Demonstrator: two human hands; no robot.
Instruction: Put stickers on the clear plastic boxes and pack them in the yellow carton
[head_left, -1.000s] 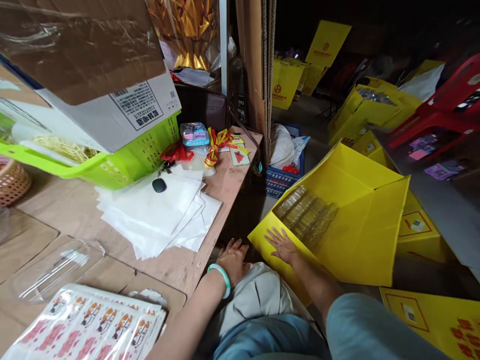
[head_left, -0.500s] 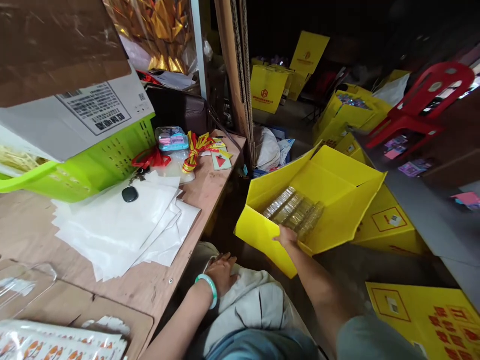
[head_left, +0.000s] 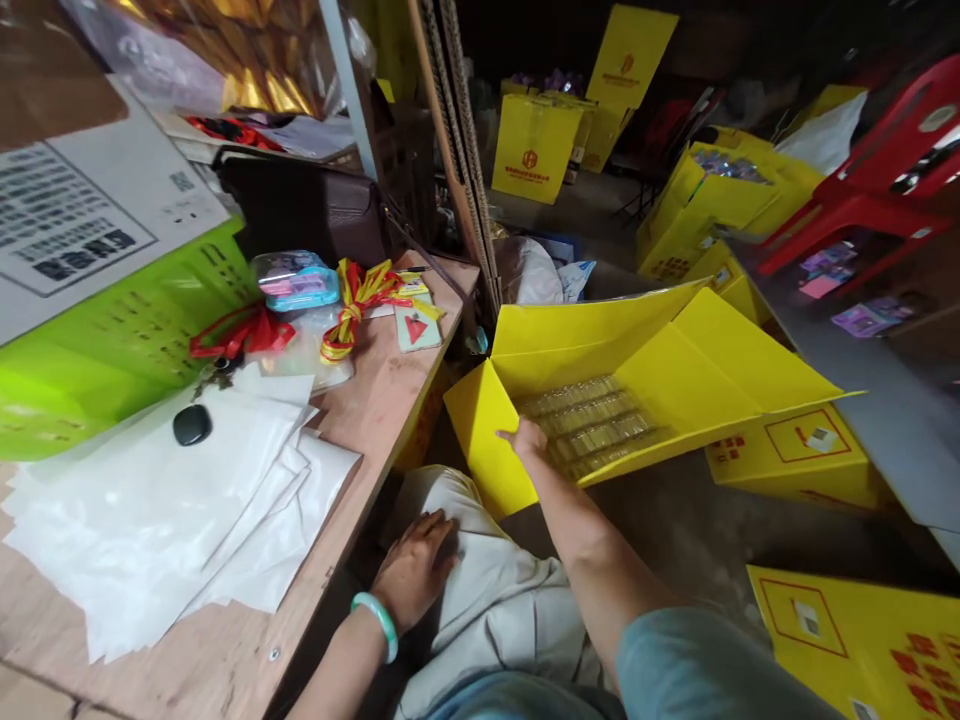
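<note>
1. The right hand (head_left: 527,437) grips the near-left edge of the yellow box (head_left: 675,375), thumb outside; its fingers are mostly hidden, presumably curled over the inner side.
2. The box sits ahead of the leg (head_left: 480,570), right of the counter (head_left: 390,400), its flaps spread and its inside facing up (what it rests on is hidden).
3. It looks like stiff, light board, though the clear packs (head_left: 592,420) lying in rows inside probably add real weight; the thin flaps would likely bend if pulled hard.
4. The firmer hold should be the wall's edge near a corner, or underneath for a lift. The packs' shiny wrap looks slippery, perhaps easily dented.
5. Most of the box extends beyond and to the right of the right hand, packs just beside it.
6. The left hand (head_left: 415,570) holds nothing, resting on the leg, fingers loosely extended, apart from the box.
</note>
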